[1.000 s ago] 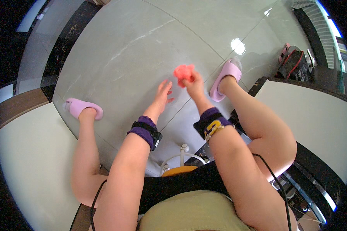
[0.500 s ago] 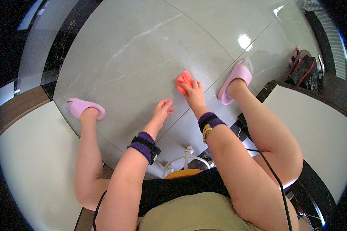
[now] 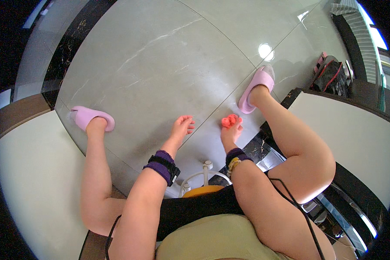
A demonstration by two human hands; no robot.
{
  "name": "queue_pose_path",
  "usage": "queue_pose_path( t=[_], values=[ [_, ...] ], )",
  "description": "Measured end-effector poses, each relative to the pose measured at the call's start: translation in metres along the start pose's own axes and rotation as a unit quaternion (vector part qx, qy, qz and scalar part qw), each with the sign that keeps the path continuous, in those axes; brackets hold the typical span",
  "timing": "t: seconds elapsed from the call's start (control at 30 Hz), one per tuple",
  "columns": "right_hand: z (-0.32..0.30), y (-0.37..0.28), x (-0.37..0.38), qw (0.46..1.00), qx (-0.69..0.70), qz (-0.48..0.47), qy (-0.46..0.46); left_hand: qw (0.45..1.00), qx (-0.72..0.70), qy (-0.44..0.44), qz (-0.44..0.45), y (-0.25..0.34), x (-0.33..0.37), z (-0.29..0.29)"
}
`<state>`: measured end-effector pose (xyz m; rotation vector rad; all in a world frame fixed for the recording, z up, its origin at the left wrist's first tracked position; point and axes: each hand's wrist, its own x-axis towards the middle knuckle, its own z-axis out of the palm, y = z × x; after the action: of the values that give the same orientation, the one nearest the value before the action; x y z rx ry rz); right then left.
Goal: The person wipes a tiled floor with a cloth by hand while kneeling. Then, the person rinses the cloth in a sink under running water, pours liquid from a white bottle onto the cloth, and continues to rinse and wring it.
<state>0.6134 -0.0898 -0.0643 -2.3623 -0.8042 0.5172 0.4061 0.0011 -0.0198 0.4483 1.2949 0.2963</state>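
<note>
A crumpled coral cloth [image 3: 230,121] is bunched in my right hand [image 3: 232,134], its folds showing above the closed fingers. That hand is over the tiled floor, close to the pink slipper on my right foot [image 3: 256,89]. My left hand [image 3: 182,127] hovers to the left of it with loosely bent fingers, some of them apart, and nothing in them. Purple bands wrap both wrists; the left band [image 3: 162,165] carries a black strap with a small dark device.
Glossy grey tiles [image 3: 160,56] spread ahead. White panels stand at the left [image 3: 34,173] and right [image 3: 351,130]. A white wheeled base [image 3: 206,169] is beneath me. At the far right sits a black bag with red trim [image 3: 333,79]. A black cable [image 3: 297,203] hangs along my right arm.
My right hand has drawn back toward me and to the right with the cloth, from the middle of the floor. The left hand has hardly moved. The view has shifted slightly.
</note>
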Motion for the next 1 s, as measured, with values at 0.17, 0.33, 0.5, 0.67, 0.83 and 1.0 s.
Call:
queue_pose_path(
  t=[0.17, 0.33, 0.5, 0.67, 0.83, 1.0],
  values=[
    [0.060, -0.058, -0.036, 0.984, -0.173, 0.024, 0.017, 1.000, -0.002, 0.024, 0.001, -0.015, -0.016, -0.026],
    [0.096, -0.126, 0.013, 0.966, 0.141, -0.118, -0.181, 0.999, -0.007, 0.031, 0.000, -0.009, -0.024, -0.039],
    [0.091, -0.202, -0.013, 0.880, 0.177, -0.022, -0.441, 0.996, -0.002, 0.083, 0.040, 0.023, -0.055, -0.060],
    [0.052, -0.179, -0.064, 0.698, 0.523, 0.214, -0.439, 0.984, 0.001, 0.136, 0.114, 0.046, -0.079, -0.067],
    [-0.015, -0.194, -0.091, 0.639, 0.532, 0.254, -0.495, 0.968, 0.057, 0.177, 0.170, 0.078, -0.131, -0.075],
    [-0.068, -0.220, -0.050, 0.631, 0.567, 0.158, -0.505, 0.937, 0.157, 0.167, 0.263, 0.118, -0.180, -0.028]
  ],
)
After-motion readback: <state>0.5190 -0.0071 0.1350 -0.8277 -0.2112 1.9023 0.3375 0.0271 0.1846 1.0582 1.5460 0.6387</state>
